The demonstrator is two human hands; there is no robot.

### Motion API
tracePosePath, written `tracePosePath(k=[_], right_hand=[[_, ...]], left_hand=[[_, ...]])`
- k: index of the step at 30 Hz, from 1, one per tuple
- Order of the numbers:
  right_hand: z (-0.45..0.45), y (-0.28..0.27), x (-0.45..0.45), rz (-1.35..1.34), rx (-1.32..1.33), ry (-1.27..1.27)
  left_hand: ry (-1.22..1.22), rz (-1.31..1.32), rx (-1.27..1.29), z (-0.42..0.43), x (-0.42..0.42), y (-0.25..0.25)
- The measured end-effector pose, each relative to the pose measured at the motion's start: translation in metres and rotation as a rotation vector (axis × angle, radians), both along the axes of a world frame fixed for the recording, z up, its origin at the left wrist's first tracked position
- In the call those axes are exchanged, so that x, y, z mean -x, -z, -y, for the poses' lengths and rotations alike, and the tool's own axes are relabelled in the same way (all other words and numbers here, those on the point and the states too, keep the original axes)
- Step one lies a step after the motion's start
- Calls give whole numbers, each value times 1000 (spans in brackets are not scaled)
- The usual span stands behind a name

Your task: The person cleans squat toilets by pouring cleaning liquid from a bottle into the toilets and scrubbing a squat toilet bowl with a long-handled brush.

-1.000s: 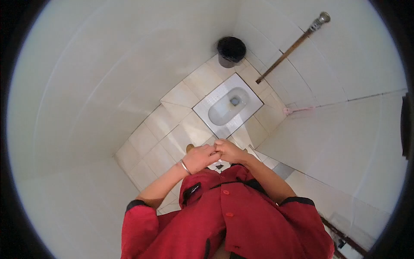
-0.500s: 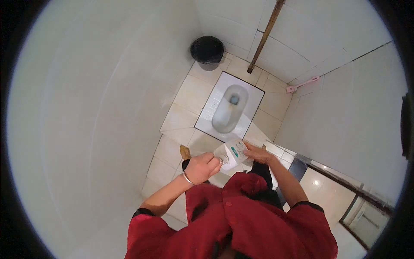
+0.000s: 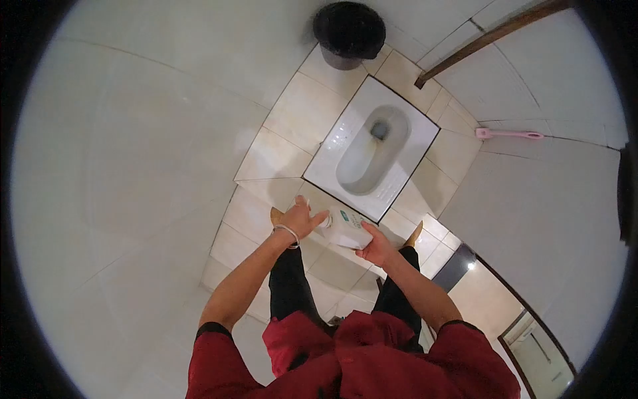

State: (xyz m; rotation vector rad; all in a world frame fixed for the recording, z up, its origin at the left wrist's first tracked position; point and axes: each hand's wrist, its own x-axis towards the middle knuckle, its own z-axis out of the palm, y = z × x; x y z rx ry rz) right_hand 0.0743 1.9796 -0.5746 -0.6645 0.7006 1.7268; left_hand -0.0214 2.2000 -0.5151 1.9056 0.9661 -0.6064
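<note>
A white bottle (image 3: 347, 230) with a green label is tilted, its top end pointing left, just in front of the squat toilet (image 3: 374, 149). My right hand (image 3: 376, 247) is wrapped round the bottle's lower part. At the top end of the bottle, my left hand (image 3: 298, 219), with a silver bracelet at the wrist, has its thumb and fingers around the neck. Its fingers partly hide the bottle's top.
Beyond the toilet stands a black-lined bin (image 3: 349, 33). A brown pipe (image 3: 495, 41) slants along the wall, with a pink brush (image 3: 510, 133) by the right corner. My feet are on the tiled floor (image 3: 262, 159), and a dark-edged ledge (image 3: 528, 306) lies at lower right.
The bottle, hidden at first, has come into view between my hands and turned, its top now further left. My hands are further from my body. The camera view has shifted.
</note>
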Motion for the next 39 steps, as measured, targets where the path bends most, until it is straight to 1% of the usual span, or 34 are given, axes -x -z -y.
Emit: tracePosePath(k=[2, 6, 8, 13, 15, 18, 19, 21, 22, 24, 25, 27, 28, 29, 30, 31, 32, 33, 34, 35, 36, 37, 38, 39], right_hand=[[-5, 11, 1, -43, 160, 59], [-10, 35, 0, -85, 136, 139], [-14, 49, 1, -117, 220, 184], [-6, 74, -1, -102, 157, 157], [-3, 79, 4, -120, 153, 171], [1, 83, 7, -200, 194, 209], [3, 84, 6, -218, 165, 190], [7, 88, 7, -238, 137, 175], [8, 93, 8, -266, 94, 201], [15, 113, 17, -287, 52, 233], [16, 117, 25, -42, 9, 146], [21, 116, 23, 59, 20, 61], [12, 94, 9, -86, 71, 68], [17, 90, 6, -71, -6, 32], [21, 86, 2, -19, -78, 8], [24, 77, -6, 7, -54, 23], [25, 67, -15, 71, -31, -23], [27, 64, -21, 129, -11, -73], [42, 78, -28, 198, -130, -183], [59, 96, -44, 234, -180, -335], [79, 120, -67, 267, -227, -489], [95, 150, -98, 620, -137, -683], [111, 179, -129, 927, 6, -921], [136, 223, -180, 1393, 136, -1506]], left_hand=[[-3, -20, 6, -2, -7, 24], [-7, -71, 61, -7, -25, 46], [-14, -92, 70, -9, -33, 52], [-34, -176, 80, -4, -36, 66], [9, -159, 73, -2, -37, 70], [-12, -153, 66, 5, -32, 79], [-12, -154, 70, 9, -27, 83], [-112, -49, -10, 19, -12, 88], [-107, -48, -11, 24, -8, 87], [-550, -29, 156, 38, -2, 86], [-544, -26, 164, 48, 2, 89], [-778, 334, 262, 74, 2, 103], [-872, 297, 333, 79, -4, 101], [-961, 256, 410, 80, -12, 97], [-1055, 300, 493, 85, -20, 95], [-1154, 335, 572, 89, -25, 95], [-1142, 338, 601, 95, -28, 98], [-1049, 362, 551, 99, -28, 102], [-958, 389, 494, 105, -29, 106], [-952, 391, 499, 113, -34, 105], [-831, 384, 427, 122, -38, 103], [-714, 383, 358, 128, -38, 106], [-735, 368, 362, 135, -38, 112], [-738, 377, 372, 140, -32, 122]])
